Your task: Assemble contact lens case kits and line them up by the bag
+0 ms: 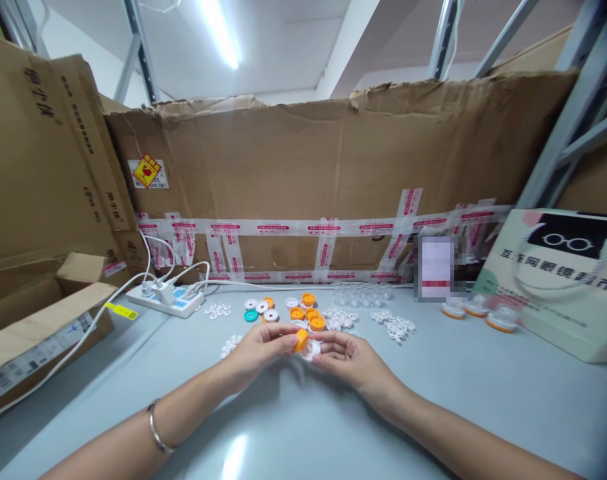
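Both bare forearms slant in toward the orange cap [301, 340], one from each side. The left hand [260, 350], palm turned inward, pinches the cap between thumb and fingertips. A bangle [156, 427] circles its wrist, well behind the cap. The right hand [348, 357], fingers loosely curled, pinches a white disc [312, 351] just right of the cap.

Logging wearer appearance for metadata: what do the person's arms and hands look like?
No gloves and no sleeves in view: both forearms are bare. The left hand has a thin silver-coloured bangle at the wrist. The right hand wears nothing; no rings or watch visible.
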Available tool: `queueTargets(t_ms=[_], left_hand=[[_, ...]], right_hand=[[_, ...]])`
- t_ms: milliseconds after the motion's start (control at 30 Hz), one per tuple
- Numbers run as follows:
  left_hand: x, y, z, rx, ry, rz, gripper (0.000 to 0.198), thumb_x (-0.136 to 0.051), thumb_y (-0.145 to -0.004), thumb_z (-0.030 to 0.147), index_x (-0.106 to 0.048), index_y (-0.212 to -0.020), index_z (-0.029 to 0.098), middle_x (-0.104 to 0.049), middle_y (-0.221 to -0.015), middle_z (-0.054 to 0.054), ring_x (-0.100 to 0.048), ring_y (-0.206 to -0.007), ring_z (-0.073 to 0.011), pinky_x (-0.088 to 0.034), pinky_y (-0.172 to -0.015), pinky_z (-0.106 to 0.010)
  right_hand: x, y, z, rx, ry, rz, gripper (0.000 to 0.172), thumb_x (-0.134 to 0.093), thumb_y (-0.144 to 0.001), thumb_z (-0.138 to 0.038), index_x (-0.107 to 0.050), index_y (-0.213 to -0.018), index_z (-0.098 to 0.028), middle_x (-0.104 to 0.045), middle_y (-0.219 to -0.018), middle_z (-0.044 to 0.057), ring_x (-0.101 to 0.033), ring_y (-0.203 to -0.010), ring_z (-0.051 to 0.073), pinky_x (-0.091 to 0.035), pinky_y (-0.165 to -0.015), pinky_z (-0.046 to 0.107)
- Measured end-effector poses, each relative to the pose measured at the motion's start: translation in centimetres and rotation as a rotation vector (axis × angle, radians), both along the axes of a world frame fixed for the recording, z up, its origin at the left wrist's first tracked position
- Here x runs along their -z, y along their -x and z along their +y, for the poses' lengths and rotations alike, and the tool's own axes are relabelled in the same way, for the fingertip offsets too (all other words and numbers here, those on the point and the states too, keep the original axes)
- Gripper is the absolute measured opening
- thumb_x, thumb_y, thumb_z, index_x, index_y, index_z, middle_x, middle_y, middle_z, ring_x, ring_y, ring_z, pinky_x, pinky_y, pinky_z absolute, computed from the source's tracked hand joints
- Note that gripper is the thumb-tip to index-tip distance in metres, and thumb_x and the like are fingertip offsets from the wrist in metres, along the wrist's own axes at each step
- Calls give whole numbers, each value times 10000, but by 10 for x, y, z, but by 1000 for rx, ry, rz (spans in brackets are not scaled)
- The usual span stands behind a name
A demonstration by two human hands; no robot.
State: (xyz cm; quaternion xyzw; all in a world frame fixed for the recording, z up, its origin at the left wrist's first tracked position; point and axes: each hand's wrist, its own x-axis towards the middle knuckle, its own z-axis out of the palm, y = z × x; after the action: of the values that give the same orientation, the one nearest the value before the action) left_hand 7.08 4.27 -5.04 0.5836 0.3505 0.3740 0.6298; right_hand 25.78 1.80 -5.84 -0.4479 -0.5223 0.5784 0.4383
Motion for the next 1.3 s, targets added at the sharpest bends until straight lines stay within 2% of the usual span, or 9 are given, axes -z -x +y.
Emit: queueTargets(t_ms=[233, 533, 667, 967, 1133, 1300], left_hand=[[-2, 0, 0, -39, -54, 44, 333, -669, -704, 367, -648, -956, 150, -669, -956, -69, -594, -864, -178, -414, -834, -312], [-7, -2, -5, -68, -46, 88, 317, -697, -658, 350, -649, -890, 140, -684, -880, -57, -601, -840, -190, -407, -826, -318], [-5, -4, -6, -66, -77, 105, 320, -694, -655, 337, -633, -892, 130, -688, -846, -60, -615, -812, -189, -428, -796, -317], [-1, -13, -12, -163, -259, 216, 235, -655, -645, 230, -621, -851, 122, -651, -780, -46, -591, -722, -161, -458, -703, -286], [-3, -15, -17, -200, -303, 259, 196, -641, -637, 186, -632, -824, 126, -634, -794, -46, -577, -741, -164, -457, -714, -281], [-6, -15, -19, -210, -325, 268, 186, -640, -637, 171, -632, -820, 138, -635, -811, -44, -579, -758, -168, -455, -736, -288]], right_hand=[[5, 1, 0, 51, -140, -29, 429, -770, -516, -390, -590, -826, -155, -667, -762, 31, -637, -711, 166, -497, -753, 331], [0, 5, -6, 42, -218, -61, 358, -758, -556, -364, -570, -782, -160, -691, -779, 58, -645, -734, 188, -495, -758, 353], [2, 6, -7, 38, -239, -52, 347, -756, -560, -364, -579, -775, -156, -690, -778, 57, -643, -721, 183, -497, -753, 348], [8, 10, -7, 86, -236, -33, 343, -755, -544, -378, -577, -744, -163, -658, -718, 23, -617, -682, 159, -495, -696, 307], [8, 11, -8, 102, -240, -44, 341, -740, -567, -351, -565, -803, -176, -632, -668, -5, -603, -665, 151, -481, -632, 272], [8, 11, -10, 80, -239, -45, 274, -681, -626, -271, -547, -851, -192, -636, -669, -14, -612, -688, 156, -482, -655, 282]])
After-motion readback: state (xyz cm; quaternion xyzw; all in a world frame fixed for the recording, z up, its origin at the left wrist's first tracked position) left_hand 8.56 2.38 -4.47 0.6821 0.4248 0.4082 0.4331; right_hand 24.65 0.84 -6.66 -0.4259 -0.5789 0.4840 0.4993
